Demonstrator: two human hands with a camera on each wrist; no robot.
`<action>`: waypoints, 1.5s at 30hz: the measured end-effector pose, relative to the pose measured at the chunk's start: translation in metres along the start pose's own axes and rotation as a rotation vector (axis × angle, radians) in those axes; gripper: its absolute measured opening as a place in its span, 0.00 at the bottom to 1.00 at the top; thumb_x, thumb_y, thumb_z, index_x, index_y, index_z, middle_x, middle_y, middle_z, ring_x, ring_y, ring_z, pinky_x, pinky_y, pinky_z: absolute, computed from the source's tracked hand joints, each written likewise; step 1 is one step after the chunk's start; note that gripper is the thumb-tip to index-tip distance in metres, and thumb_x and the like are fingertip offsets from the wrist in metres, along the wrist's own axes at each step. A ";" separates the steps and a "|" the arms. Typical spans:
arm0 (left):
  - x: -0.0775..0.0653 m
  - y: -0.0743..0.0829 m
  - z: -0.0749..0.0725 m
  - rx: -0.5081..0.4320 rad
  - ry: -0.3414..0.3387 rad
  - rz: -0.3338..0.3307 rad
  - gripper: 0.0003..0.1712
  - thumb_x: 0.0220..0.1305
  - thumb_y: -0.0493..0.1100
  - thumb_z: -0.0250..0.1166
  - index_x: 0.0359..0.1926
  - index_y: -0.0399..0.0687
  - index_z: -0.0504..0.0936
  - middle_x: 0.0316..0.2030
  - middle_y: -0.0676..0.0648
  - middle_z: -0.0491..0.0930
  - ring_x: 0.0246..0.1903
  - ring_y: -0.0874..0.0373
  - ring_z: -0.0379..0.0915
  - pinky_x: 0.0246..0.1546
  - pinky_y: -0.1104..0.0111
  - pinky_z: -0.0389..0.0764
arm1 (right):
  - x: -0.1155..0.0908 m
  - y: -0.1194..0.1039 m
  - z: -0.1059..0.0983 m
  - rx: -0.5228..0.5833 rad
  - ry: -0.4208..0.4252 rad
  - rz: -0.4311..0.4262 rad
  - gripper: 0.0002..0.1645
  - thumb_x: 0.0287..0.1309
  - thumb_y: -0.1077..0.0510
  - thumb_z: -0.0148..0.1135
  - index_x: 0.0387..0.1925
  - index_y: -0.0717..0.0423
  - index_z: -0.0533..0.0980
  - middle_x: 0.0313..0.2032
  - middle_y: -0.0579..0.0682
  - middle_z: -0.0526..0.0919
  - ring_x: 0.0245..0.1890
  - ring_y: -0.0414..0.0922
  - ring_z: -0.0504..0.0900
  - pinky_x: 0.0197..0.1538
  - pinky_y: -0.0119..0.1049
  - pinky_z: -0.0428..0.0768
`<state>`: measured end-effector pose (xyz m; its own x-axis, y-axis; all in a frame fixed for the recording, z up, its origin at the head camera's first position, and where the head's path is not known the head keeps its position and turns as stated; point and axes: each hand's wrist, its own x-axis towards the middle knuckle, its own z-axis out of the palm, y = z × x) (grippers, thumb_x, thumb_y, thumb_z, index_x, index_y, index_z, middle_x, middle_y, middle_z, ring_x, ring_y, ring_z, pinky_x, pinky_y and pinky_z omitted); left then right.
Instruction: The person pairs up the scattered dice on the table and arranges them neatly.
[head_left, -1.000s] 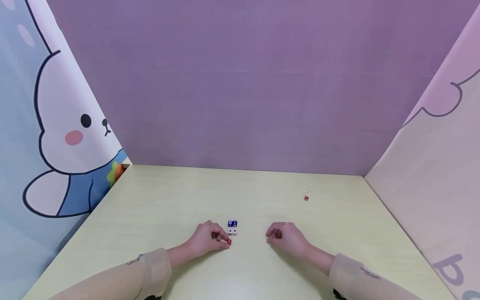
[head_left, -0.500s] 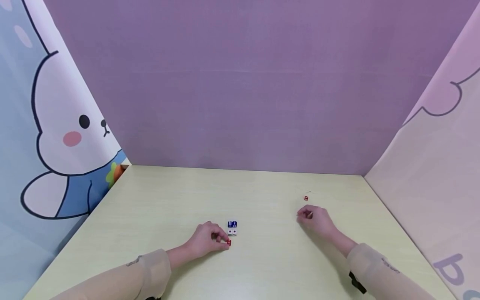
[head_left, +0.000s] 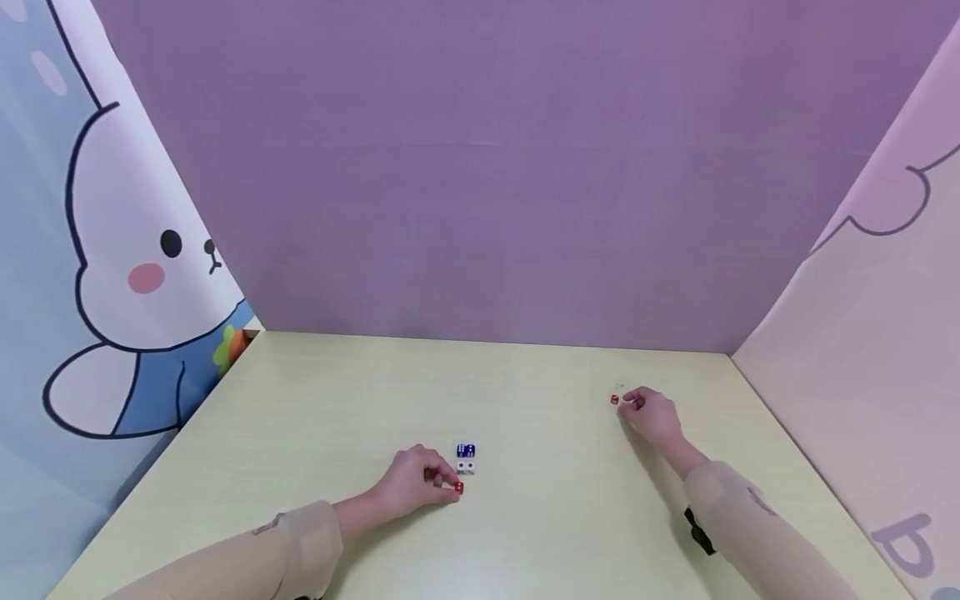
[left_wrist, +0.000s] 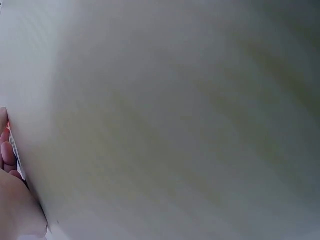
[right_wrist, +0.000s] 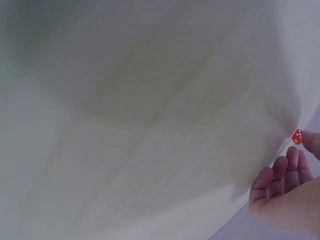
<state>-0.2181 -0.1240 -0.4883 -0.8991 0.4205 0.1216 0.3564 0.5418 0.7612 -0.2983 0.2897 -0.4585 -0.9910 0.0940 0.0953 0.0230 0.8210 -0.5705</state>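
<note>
My left hand [head_left: 415,481] pinches a red die [head_left: 459,487] between thumb and fingertips, low over the table in the head view. Just beyond that die, two blue dice [head_left: 466,451] sit side by side behind two white dice [head_left: 466,468]. Far to the right, another red die [head_left: 614,399] lies on the table. My right hand [head_left: 654,417] is beside it, thumb and fingertips at its right with a gap between them. The right wrist view has this red die [right_wrist: 297,136] by the thumb, its white pips showing. Only part of my left hand [left_wrist: 14,200] appears in the left wrist view.
The pale wooden table [head_left: 360,392] ends at a purple backdrop [head_left: 480,183]. A rabbit-printed cloth [head_left: 150,250] hangs along the left side and a pink and white one [head_left: 885,333] along the right. A thin mark [head_left: 618,386] shows behind the far red die.
My right hand has moved from near the middle of the table to the far right, up to the lone red die. My left hand stays in place, holding its red die.
</note>
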 end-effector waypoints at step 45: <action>0.001 0.000 0.000 0.013 -0.005 -0.010 0.09 0.43 0.49 0.77 0.27 0.62 0.85 0.21 0.62 0.74 0.28 0.63 0.64 0.33 0.72 0.64 | -0.036 -0.047 0.034 0.085 -0.144 -0.205 0.04 0.50 0.62 0.69 0.31 0.56 0.81 0.25 0.45 0.80 0.26 0.39 0.73 0.31 0.28 0.71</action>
<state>-0.2187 -0.1238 -0.4883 -0.9013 0.4189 0.1108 0.3507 0.5550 0.7543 -0.2685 0.2287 -0.4634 -0.9825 -0.1554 0.1023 -0.1852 0.7637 -0.6184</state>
